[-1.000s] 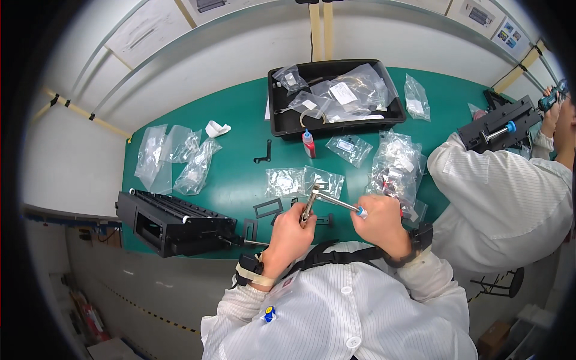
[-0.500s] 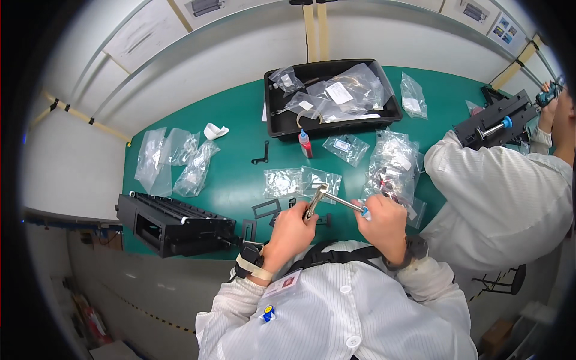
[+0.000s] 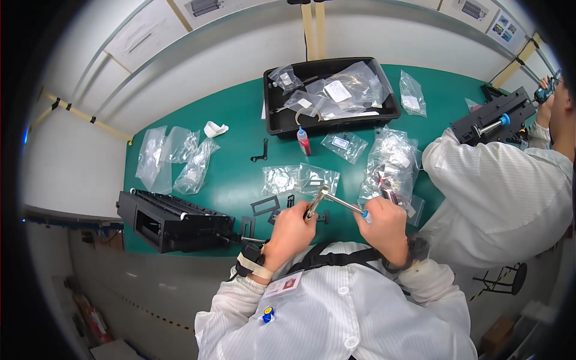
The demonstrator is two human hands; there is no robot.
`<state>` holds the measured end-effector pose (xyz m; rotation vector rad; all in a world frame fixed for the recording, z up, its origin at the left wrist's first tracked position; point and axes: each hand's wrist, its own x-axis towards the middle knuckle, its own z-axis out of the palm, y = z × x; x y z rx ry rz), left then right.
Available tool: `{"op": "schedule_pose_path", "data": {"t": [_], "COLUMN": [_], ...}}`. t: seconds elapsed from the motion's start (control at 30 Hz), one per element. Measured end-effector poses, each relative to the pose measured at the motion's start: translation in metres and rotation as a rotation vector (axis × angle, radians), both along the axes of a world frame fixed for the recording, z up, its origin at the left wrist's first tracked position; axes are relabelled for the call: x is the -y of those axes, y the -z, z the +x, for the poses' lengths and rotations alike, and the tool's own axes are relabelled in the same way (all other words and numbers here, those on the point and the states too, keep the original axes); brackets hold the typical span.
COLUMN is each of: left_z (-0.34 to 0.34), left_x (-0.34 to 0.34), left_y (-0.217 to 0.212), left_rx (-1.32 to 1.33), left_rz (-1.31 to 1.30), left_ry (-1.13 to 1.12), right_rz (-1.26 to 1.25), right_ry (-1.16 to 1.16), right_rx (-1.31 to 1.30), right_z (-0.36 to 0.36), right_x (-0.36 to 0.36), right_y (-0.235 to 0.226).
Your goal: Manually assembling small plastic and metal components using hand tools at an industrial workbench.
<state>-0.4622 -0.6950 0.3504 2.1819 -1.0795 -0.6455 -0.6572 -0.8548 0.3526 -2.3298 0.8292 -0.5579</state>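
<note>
Bare metal is gleaming between two hands: the left hand (image 3: pixel 292 231) is gripping a silver tool (image 3: pixel 316 201) in tightly curled fingers, while the right hand (image 3: pixel 386 227) is wrapping a closed fist around the blue-ringed end of a steel rod (image 3: pixel 345 205). Both pieces are slanting together and meeting ahead of the knuckles, over the near side of the green bench (image 3: pixel 240 123) — probably held so to leave the meeting point in plain sight; whether they are joined, I cannot tell. A flat black frame (image 3: pixel 264 206) is lying near the left hand, likely for easy reach, and a long black housing (image 3: pixel 180 219) is resting farther left, perhaps to leave elbow room. Beyond, a black tray (image 3: pixel 348 124) is holding labelled clear bags (image 3: pixel 363 90) — their contents are hiding under creased plastic. A red bottle (image 3: pixel 304 143) is standing before it, and a bag heap (image 3: pixel 393 159) is showing reddish bits.
</note>
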Motion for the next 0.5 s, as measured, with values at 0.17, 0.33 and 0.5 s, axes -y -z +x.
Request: {"op": "schedule_pose_path", "data": {"t": [0.17,0.33,0.5], "left_z": [-0.009,-0.014,-0.024], "left_x": [0.004,0.008,0.019], "left_y": [-0.001,0.001,0.0], "left_rx": [-0.011,0.002,-0.011], "left_rz": [0.013,-0.016,0.028], "left_ry": [0.013,0.021,0.005], "right_rz": [-0.131,1.516,0.023], "right_ry": [-0.121,-0.064,0.027], "right_rx": [0.075,-0.062,0.126], "right_z": [-0.008,-0.02,-0.023], "right_x": [0.009,0.033,0.017], "right_y": [0.014,0.0,0.009]}}
